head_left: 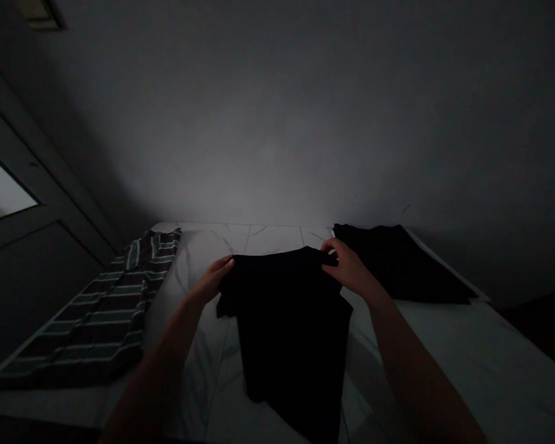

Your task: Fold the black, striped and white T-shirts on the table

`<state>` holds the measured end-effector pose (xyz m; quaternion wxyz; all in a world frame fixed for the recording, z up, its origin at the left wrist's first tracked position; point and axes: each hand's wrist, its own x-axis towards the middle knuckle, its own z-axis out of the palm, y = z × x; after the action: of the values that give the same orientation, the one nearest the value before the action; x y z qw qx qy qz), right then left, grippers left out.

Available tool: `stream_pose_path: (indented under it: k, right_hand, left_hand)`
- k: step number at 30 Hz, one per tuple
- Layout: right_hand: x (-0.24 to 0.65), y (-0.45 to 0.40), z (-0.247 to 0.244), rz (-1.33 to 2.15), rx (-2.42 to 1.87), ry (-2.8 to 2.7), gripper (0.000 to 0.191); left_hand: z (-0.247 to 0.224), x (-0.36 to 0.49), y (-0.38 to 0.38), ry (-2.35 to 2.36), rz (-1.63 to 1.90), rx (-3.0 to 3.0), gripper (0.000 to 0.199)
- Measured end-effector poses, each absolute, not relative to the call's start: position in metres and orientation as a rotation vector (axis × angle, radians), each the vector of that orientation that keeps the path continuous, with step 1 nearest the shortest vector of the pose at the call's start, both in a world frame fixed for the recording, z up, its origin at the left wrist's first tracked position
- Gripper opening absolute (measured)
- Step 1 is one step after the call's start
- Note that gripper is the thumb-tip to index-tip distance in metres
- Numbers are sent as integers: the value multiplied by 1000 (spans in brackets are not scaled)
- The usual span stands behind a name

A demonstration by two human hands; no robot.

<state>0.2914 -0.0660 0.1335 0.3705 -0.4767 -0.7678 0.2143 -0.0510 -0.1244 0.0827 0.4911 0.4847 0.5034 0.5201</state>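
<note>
A black garment [296, 333], which looks like a shirt with short sleeves, hangs spread between my two hands above the white marbled surface. My left hand [213, 280] pinches its upper left corner. At the upper right corner, my right hand [346, 265] grips the cloth between thumb and fingers. The garment's lower edge slants down toward the right and runs near the bottom of the view. Its folds and details are lost in the dark.
A striped garment [106, 308] lies flat on the left of the tiled surface [203, 357]. Dark folded cloth [398, 265] lies at the back right. Behind stands a grey wall [268, 123], with a door [32, 209] at the left.
</note>
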Motion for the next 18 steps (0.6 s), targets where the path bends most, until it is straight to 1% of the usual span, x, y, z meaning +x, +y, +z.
stream_pose_path:
  k: [2, 5, 8, 10, 12, 14, 16, 17, 18]
  right_hand:
    - [303, -66, 142, 536, -1164, -1963, 19]
    - [320, -66, 151, 672, -1157, -1862, 17]
    - [328, -67, 156, 987, -1164, -1738, 22]
    - [325, -71, 158, 1123, -1171, -1709, 29]
    - [316, -77, 160, 1087, -1146, -1747, 31]
    - [303, -87, 161, 922, -1060, -1838, 25]
    - [288, -100, 163, 769, -962, -1943, 18]
    - [282, -107, 165, 727, -929, -1983, 15]
    - [276, -113, 166, 711, -906, -2008, 14]
  left_hand:
    - [92, -44, -130, 1176, 1294, 1114, 56]
    - [98, -42, -131, 1199, 1353, 1123, 53]
    - [88, -54, -120, 1374, 1404, 1154, 53]
    - [80, -62, -111, 1568, 1397, 1239, 51]
    - [80, -61, -108, 1762, 1390, 1414, 47]
    - [90, -43, -115, 1810, 1406, 1639, 39]
    - [107, -9, -129, 1627, 1413, 1835, 33]
    - [117, 12, -136, 1480, 1390, 1901, 33]
    - [127, 33, -143, 1324, 1356, 1950, 38]
